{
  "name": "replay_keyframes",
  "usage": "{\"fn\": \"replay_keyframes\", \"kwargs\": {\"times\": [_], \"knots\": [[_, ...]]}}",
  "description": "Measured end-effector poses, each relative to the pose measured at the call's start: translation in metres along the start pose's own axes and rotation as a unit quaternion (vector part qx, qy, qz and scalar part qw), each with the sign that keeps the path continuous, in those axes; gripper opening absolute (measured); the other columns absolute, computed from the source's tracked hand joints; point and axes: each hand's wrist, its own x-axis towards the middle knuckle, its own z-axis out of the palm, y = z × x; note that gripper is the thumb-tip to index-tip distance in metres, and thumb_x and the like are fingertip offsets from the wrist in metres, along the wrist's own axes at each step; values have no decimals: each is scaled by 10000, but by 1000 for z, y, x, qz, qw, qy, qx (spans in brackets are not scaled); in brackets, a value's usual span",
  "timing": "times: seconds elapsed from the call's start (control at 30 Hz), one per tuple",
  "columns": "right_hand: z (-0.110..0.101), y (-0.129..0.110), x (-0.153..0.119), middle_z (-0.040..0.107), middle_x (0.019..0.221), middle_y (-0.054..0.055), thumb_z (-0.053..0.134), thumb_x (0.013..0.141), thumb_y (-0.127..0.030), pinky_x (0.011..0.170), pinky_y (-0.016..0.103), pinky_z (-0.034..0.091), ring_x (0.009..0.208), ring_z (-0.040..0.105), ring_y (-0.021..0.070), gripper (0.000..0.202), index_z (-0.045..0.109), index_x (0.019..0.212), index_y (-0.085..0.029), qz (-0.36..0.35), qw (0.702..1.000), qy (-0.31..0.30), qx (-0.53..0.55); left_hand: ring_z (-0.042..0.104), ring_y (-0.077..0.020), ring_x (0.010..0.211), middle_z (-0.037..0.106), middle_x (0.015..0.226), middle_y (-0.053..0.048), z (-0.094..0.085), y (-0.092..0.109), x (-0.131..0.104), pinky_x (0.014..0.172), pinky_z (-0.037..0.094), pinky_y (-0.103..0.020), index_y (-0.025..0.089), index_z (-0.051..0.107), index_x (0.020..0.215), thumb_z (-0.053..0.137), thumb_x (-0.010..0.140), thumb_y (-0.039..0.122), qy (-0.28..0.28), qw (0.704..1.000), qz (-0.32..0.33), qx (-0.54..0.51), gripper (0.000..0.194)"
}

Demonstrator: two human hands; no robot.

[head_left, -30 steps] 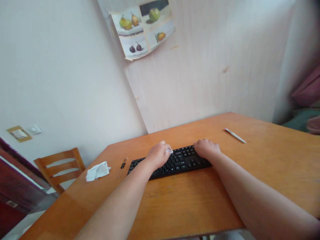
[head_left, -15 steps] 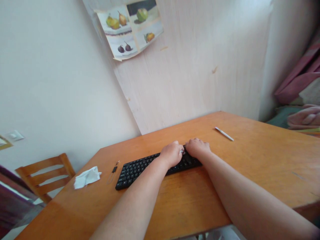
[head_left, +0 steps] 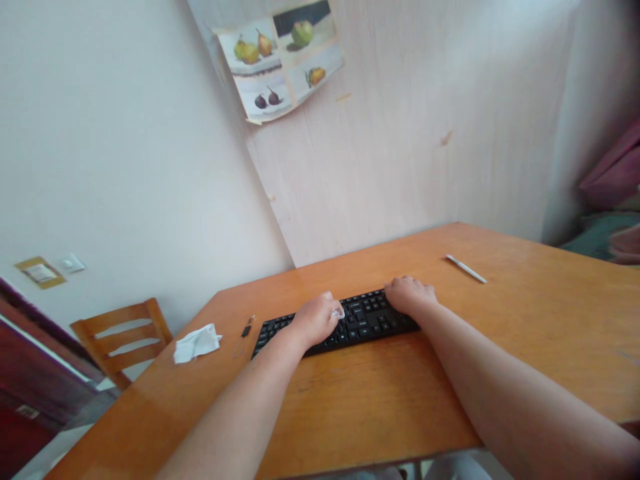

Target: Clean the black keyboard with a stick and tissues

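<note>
A black computer keyboard (head_left: 358,321) lies on the wooden table, angled a little up toward its right end. Over its middle, my left hand (head_left: 316,321) is closed round a small crumpled white tissue (head_left: 337,313) that pokes out beside the fingers and touches the keys. My right hand (head_left: 410,295) grips the keyboard's far right corner, its fingers over the edge. The left hand and forearm cover part of the keys.
A folded white tissue (head_left: 197,343) and a small black item on a cord (head_left: 246,331) lie left of the keyboard. A white pen (head_left: 466,269) rests at the far right. Beyond the table's left edge stands a wooden chair (head_left: 125,340).
My left hand has slid leftward along the keyboard with the tissue, uncovering keys near the right hand. My right hand stays at the right corner. The camera view has shifted slightly left.
</note>
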Motion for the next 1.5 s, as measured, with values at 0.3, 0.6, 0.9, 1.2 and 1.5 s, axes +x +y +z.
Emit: {"fn": "replay_keyframes", "kwargs": {"times": [0.3,0.6,0.9,1.2,1.5], "knots": [[0,2,2,572,1364,216,294,972,-377,1011,552,391,1248,540,356,529,640,1285,-129,-3,1000,-2,-3,634,-191,897,634,959,-47,-13,-31,-36,808,469,-295,248,724,930,535,885,244,-15,999,-48,-4,194],[1,3,3,585,1352,208,295,965,-377,1004,564,395,1232,551,361,522,655,1261,-140,-2,1000,3,1,629,-190,876,631,956,-40,-20,-63,-68,794,453,-294,254,724,944,519,891,256,-13,996,-84,12,212],[3,4,4,593,1339,214,295,963,-396,991,561,409,1211,567,368,532,666,1245,-141,1,1000,3,-1,619,-185,897,631,956,-33,-22,-87,-94,819,454,-285,256,722,951,523,891,261,-1,995,-100,16,208],[4,6,5,603,1329,209,297,958,-407,985,565,419,1200,574,376,534,673,1239,-152,-4,1000,9,-3,629,-199,911,646,945,-44,-29,-108,-118,848,471,-297,249,730,931,562,855,249,-5,986,-166,8,184],[4,6,5,594,1350,202,295,962,-409,988,578,412,1223,558,382,536,665,1250,-150,-6,1000,3,-6,636,-202,883,651,950,-55,-39,-125,-145,807,453,-300,222,723,918,529,865,208,-10,978,-204,47,201]]}}
